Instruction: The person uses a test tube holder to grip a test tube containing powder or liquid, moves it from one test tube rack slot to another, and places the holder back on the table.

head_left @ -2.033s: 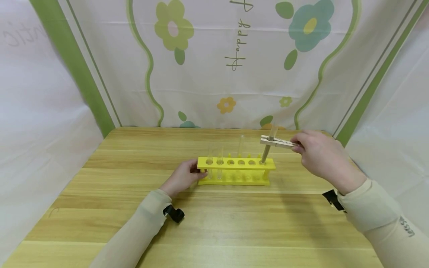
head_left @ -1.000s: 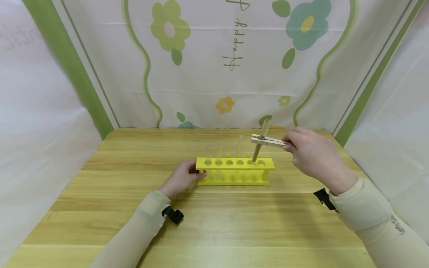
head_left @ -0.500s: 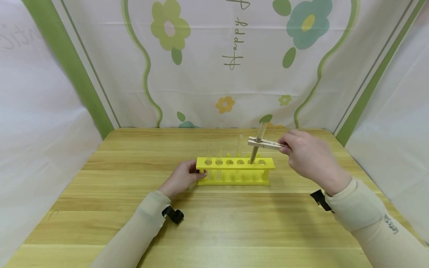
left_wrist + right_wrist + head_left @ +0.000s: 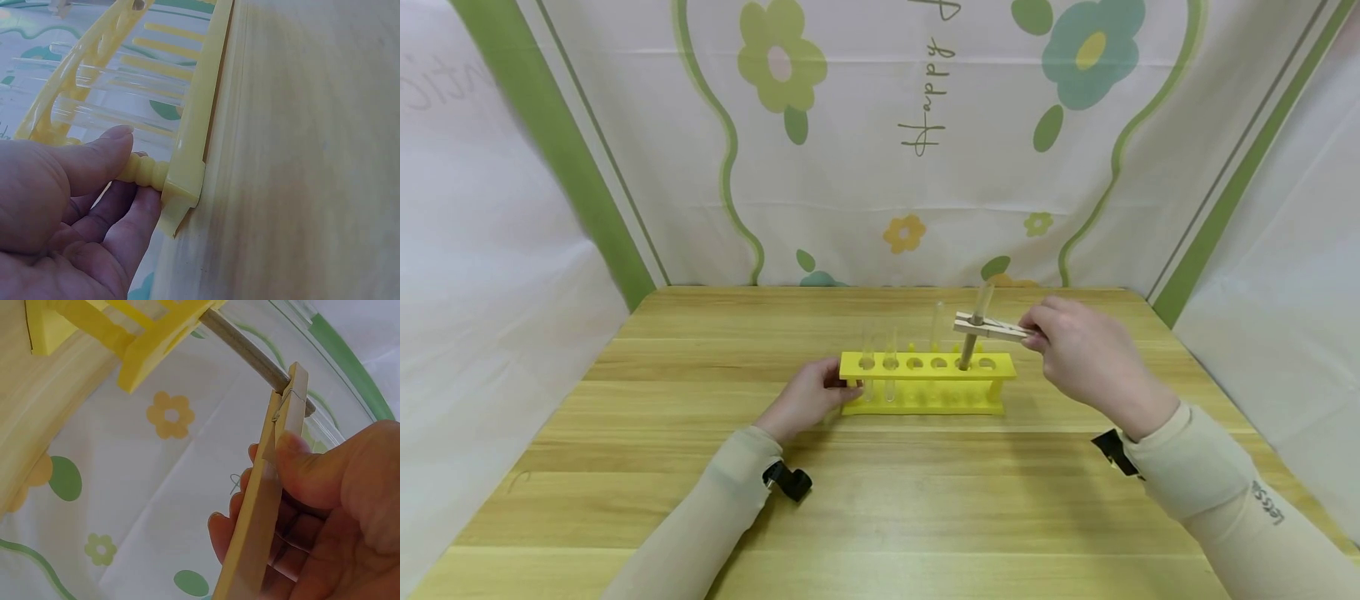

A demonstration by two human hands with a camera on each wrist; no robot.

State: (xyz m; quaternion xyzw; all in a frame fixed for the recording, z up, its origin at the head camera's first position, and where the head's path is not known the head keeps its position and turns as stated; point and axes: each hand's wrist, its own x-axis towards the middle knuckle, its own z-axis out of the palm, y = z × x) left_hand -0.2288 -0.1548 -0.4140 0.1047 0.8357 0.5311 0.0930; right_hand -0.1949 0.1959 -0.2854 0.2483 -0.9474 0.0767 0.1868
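Observation:
My left hand (image 4: 805, 396) holds the left end of a yellow test tube rack (image 4: 925, 376). In the left wrist view, its thumb and fingers pinch the ridged end post (image 4: 147, 172). My right hand (image 4: 1086, 354) grips a wooden test tube holder (image 4: 1000, 330), its thumb along one side in the right wrist view. Clamped in the holder is a glass test tube (image 4: 968, 352) with grey-brown contents. The tube leans slightly, top to the right, its lower end in the rack's second hole from the right. How deep it reaches is hard to tell.
Two clear test tubes (image 4: 891, 343) stand in the rack's left holes. Another clear tube (image 4: 937, 327) rises behind the rack, among its yellow pegs. The wooden table (image 4: 880, 500) ends at a flowered cloth (image 4: 850, 167) behind; pale cloth hangs on both sides.
My right hand moved left with the holder and tube, from above the rightmost hole to the neighbouring one, then lowered the tube's end into it. The left hand stayed on the rack.

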